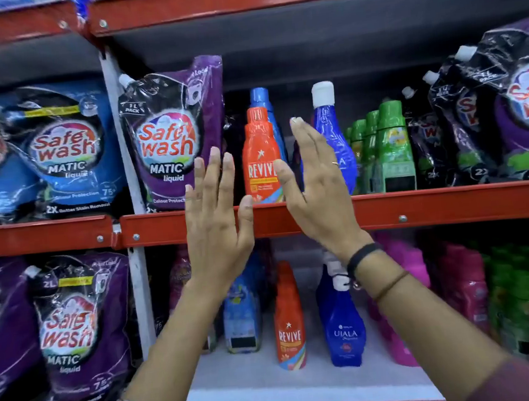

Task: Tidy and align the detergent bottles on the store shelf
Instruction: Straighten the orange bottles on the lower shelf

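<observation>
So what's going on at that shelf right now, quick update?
Left hand and right hand open, empty, either side of the orange Revive bottle. Bottle upright at the shelf edge. Nothing in the way.

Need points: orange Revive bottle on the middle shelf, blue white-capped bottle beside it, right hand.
orange Revive bottle (260, 158), head view, on the front label above the name.
blue white-capped bottle (323, 93), head view, on the white cap.
right hand (315, 192), head view, on the back of the open hand.
</observation>
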Motion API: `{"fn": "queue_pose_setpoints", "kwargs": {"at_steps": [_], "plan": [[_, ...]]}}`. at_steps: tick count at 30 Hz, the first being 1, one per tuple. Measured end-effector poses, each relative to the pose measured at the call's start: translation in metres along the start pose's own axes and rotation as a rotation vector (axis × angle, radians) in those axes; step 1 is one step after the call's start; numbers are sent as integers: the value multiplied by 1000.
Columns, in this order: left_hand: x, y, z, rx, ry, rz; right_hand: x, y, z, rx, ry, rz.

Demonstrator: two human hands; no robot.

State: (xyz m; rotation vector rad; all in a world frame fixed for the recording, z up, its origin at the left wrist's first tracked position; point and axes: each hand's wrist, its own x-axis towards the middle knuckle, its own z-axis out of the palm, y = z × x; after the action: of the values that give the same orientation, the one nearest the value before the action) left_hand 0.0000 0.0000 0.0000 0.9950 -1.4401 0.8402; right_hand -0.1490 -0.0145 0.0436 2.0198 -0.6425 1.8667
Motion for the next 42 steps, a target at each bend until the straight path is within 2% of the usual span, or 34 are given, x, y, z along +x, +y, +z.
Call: {"fn": "queue_pose_setpoints", "kwargs": {"at_steps": [4,10,13,17,22,24,34,42], "plan": [[-2,-20,3,54,-53,11,18,-12,22,23,-185,124],[-9,-41,22,175,-110,35,33,-12,39,-242,-243,244],[-11,-44,28,261,-102,39,38,-10,41,-226,-179,295],[-11,-47,31,298,-83,57,35,-9,39,-39,-61,325],[-12,-47,32,330,-75,75,37,-17,15,157,180,311],[-12,-46,32,334,-74,73,37,-21,-2,227,205,336],[-23,-29,35,281,-95,8,-42,-14,-40,554,-50,474],[-27,-27,36,244,-110,5,-141,13,-14,509,-241,665]]}}
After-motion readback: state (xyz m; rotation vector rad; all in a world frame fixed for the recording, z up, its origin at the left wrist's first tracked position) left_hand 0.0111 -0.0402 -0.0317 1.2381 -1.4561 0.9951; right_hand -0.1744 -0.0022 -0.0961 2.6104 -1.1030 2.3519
